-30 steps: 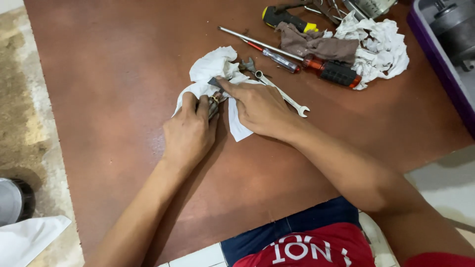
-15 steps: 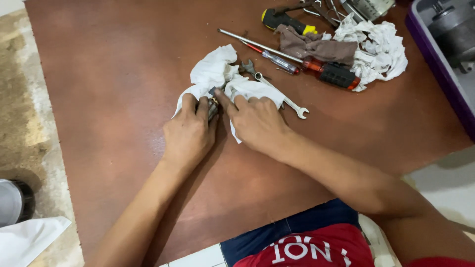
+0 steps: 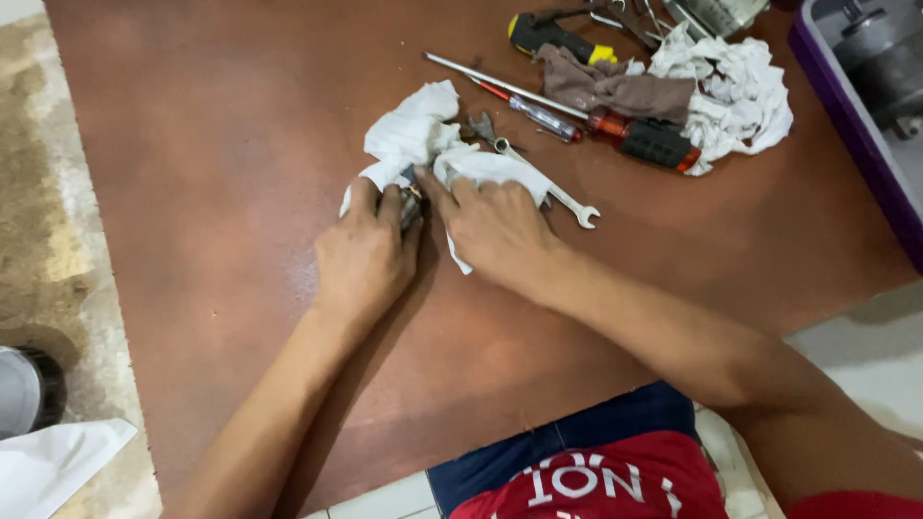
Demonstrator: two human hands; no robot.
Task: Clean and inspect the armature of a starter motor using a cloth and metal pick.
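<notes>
A small dark metal part (image 3: 411, 197) is being gripped in the curled fingers of the left hand (image 3: 365, 255), at the near edge of a crumpled white cloth (image 3: 423, 135) on the smooth brown table (image 3: 192, 144). The cloth is being pinched by the right hand (image 3: 495, 226), beside a slim steel wrench (image 3: 538, 178). Since a second ago, both hands are being kept there.

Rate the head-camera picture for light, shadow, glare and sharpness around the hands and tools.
Head view: even, soft light across the brown board; faint shadows under the left hand and right hand; a little glint on the wrench, no harsh glare; the white cloth looks bright and slightly washed out; the small dark part between the hands is too shaded to make out; straight edges bend slightly toward the corners.
</notes>
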